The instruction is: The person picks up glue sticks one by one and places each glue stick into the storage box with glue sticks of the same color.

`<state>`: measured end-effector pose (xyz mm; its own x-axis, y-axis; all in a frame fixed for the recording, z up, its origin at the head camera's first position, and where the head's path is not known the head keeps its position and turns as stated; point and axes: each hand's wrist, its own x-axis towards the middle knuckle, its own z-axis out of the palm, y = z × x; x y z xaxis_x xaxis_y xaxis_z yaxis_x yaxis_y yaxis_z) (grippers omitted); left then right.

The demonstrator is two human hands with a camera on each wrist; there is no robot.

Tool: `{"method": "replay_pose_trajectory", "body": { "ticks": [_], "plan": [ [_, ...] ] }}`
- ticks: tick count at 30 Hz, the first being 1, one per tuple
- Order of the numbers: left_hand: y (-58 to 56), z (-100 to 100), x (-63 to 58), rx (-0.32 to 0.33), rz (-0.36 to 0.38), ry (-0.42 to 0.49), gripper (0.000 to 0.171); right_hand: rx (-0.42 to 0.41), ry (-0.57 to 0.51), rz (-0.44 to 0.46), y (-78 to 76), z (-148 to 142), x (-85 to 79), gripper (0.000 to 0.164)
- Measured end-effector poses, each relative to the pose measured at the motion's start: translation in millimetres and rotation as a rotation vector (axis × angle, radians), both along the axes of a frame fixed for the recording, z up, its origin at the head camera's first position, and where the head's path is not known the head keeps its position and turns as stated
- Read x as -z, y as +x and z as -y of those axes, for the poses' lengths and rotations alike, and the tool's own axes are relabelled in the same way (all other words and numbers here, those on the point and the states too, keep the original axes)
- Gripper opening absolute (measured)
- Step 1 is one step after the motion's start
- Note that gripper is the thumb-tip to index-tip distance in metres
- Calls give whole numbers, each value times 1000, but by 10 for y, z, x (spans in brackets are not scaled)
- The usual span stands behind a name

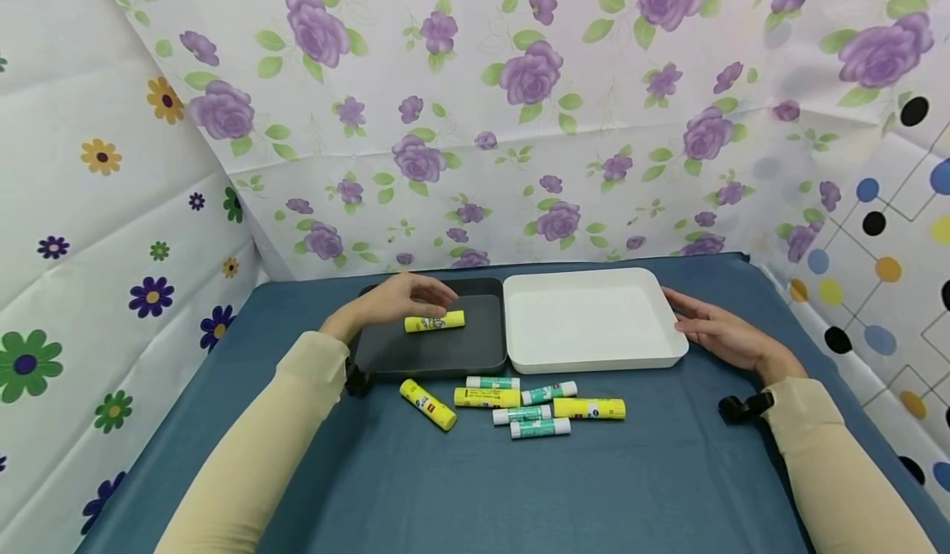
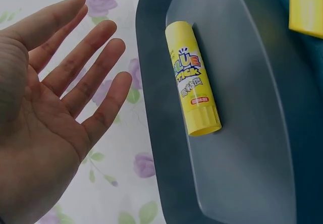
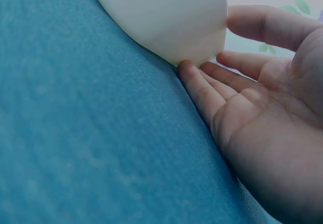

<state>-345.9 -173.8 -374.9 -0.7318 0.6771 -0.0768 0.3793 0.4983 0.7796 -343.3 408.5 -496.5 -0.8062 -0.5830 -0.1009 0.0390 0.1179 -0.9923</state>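
Note:
A yellow glue stick point(image 1: 445, 321) lies on its side in the dark grey tray point(image 1: 438, 363). Just above it, my left hand point(image 1: 401, 298) hangs with loosely extended fingers, holding nothing; the left wrist view shows a gap between these fingers point(image 2: 98, 90) and the glue stick point(image 2: 193, 80). On the other side, my right hand point(image 1: 723, 333) has its fingertips against the right end of the white tray point(image 1: 671, 356). In the right wrist view, relaxed fingers point(image 3: 202, 90) touch the outer wall of that tray point(image 3: 171, 17).
In front of the trays, yellow glue sticks point(image 1: 428, 406) and several green-and-white glue sticks point(image 1: 540, 428) lie loose on the blue cloth point(image 1: 460, 496). The two trays stand side by side, close to the floral curtain point(image 1: 475, 166) at the back.

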Motion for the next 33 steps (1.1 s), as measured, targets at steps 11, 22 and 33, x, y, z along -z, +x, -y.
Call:
{"method": "replay_pose_trajectory", "body": {
  "ticks": [11,22,33],
  "plan": [
    [179,11,-33,8,-13,-19,37,6,1,0,8,10,-4,74],
    [370,120,-19,-5,24,19,38,11,-1,6,25,16,-21,73],
    [568,189,17,38,67,44,39,4,2,3,26,8,-13,72]
  ]
}}
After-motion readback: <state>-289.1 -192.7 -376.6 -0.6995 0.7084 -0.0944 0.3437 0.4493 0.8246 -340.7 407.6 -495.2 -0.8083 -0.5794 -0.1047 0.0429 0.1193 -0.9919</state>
